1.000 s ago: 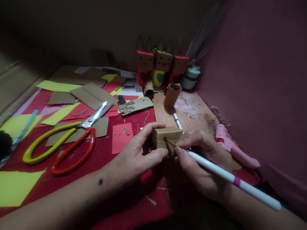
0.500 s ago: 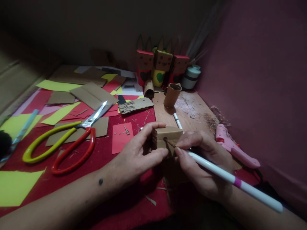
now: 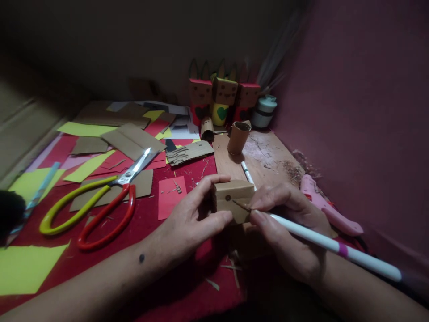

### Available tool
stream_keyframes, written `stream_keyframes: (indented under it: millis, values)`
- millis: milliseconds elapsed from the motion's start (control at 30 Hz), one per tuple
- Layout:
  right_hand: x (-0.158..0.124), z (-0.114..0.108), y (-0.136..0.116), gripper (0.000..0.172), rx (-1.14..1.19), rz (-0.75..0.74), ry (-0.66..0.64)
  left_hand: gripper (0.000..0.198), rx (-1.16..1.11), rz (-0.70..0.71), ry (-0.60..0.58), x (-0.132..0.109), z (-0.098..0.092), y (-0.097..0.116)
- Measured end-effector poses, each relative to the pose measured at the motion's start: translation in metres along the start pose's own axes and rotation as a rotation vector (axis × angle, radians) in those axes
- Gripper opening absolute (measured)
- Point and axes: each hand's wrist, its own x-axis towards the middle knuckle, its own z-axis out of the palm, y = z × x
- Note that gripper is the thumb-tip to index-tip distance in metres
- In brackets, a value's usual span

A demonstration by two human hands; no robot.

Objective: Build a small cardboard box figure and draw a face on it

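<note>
1. From far off, through the head camera, I see a little cardboard box [image 3: 243, 188] between the two hands, near the middle of my view.
2. The left hand [image 3: 203, 209] is holding the box. Its pointer finger goes by the top left corner, and its thumb is low on the front.
3. The right hand [image 3: 291, 221] is pinching a white pen [image 3: 368, 262] near the writing end. The pen has a purple band, and its back end slants down to the right.
4. The pen's thin brown tip [image 3: 241, 205] points at the front of the box, just right of a round dark dot [image 3: 228, 198]. I can't tell if the tip touches the box.
5. The hands are close together, one on each side of the box. It is too dark for me to tell what is under it.
6. On the left I see big scissors [image 3: 126, 177] with a yellow handle and a red handle. A small red paper [image 3: 170, 203] lies between them and the left hand.
7. Past the box, a second pen [image 3: 247, 172] lies on a wooden board [image 3: 268, 150], and a brown tube [image 3: 238, 141] stands on it.
8. At the back, three box-headed figures [image 3: 201, 94] stand in a row beside a pale green jar [image 3: 266, 106].
9. A pink glue gun [image 3: 328, 208] lies near the right hand.
</note>
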Motion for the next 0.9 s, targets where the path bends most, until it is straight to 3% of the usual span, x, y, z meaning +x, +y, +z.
stream_keyframes:
  millis: [167, 333, 533, 733, 900]
  values:
    - [0.000, -0.001, 0.000, 0.010, 0.075, 0.066, 0.005, 0.045, 0.011, -0.024, 0.093, -0.004, 0.005, 0.006]
    - [0.002, -0.001, -0.001, 0.013, 0.119, 0.107, 0.006, 0.046, 0.021, -0.002, 0.048, -0.001, 0.001, 0.003]
    - [0.003, 0.004, 0.004, 0.012, 0.121, 0.053, 0.026, 0.048, 0.060, 0.016, 0.033, 0.002, -0.005, -0.002]
    - [0.002, 0.008, 0.008, 0.013, -0.073, -0.136, -0.015, 0.046, 0.035, 0.051, 0.030, 0.004, -0.005, -0.007]
    - [0.003, 0.009, 0.010, 0.013, -0.091, -0.156, 0.012, 0.046, 0.054, 0.049, 0.030, 0.006, -0.004, -0.007]
